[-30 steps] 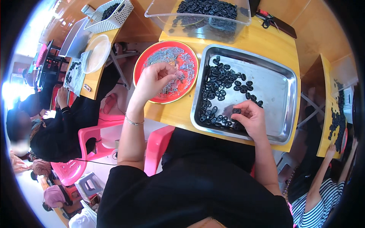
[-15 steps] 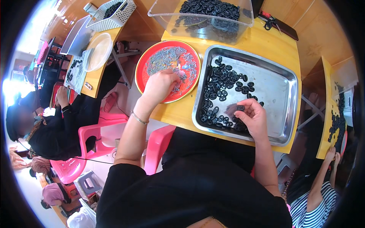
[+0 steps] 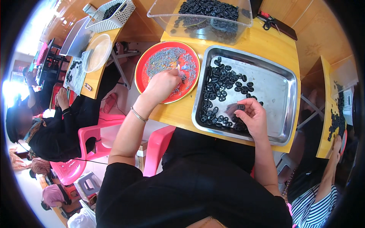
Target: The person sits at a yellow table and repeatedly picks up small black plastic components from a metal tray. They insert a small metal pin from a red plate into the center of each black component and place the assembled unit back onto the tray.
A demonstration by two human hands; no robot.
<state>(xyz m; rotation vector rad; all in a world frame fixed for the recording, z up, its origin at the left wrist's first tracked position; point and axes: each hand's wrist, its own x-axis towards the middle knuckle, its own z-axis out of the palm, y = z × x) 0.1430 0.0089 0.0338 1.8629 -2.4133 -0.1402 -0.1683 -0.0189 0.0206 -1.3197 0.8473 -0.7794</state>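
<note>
My left hand (image 3: 163,86) is over a round red plate (image 3: 141,76) strewn with small, thin grey pieces (image 3: 161,60), perhaps screws or pins. Its fingertips are pinched low among them, and whatever they hold is hidden. Between the thumb and fingers of my right hand (image 3: 254,117) is a small black oval piece with two holes (image 3: 240,107). That hand is above the front part of a shallow metal tray (image 3: 268,91). Many similar black pieces (image 3: 224,79) lie loose along the tray's left side, some partly under my right hand.
Behind the tray stands a clear plastic bin (image 3: 197,32) full of black pieces. Tools with red handles (image 3: 268,19) lie at the table's back right. Co-workers sit at tables on both sides; a pink chair (image 3: 159,146) is near my left arm.
My left hand has shifted very slightly but stays pinched over the plate. My right hand keeps the same piece in place. At right, the co-worker's arms have moved.
</note>
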